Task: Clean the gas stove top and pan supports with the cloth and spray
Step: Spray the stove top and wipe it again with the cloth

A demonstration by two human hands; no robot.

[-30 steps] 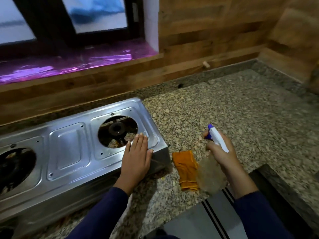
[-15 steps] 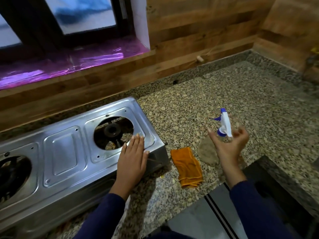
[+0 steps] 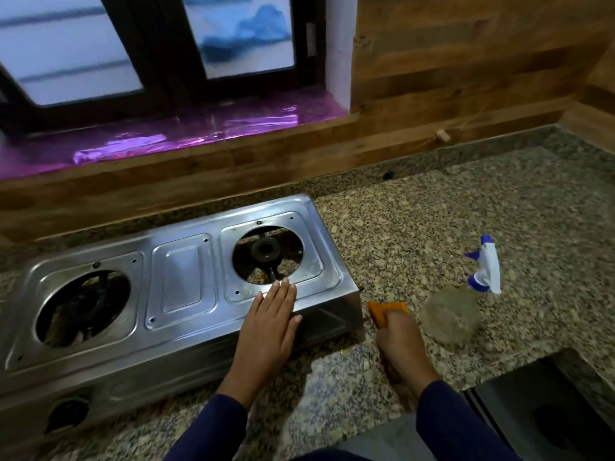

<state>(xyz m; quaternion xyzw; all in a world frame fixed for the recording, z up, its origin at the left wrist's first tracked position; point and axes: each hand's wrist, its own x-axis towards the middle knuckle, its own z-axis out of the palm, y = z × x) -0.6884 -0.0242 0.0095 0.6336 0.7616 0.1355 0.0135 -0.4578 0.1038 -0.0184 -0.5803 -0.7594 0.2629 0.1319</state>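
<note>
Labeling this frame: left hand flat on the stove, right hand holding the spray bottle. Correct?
Not quite. The head view shows the right hand on the orange cloth; the spray bottle stands alone on the counter. The left hand is flat on the stove.

A dark-framed window (image 3: 159, 54) stands above the speckled granite counter (image 3: 432, 221).

Open counter (image 3: 432, 221) lies behind the spray bottle (image 3: 456, 311); the stove (image 3: 179, 277) blocks the left.

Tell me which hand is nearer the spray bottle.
Right. The right hand is on the orange cloth, just left of the spray bottle; the left hand lies flat on the stove, farther left.
</note>
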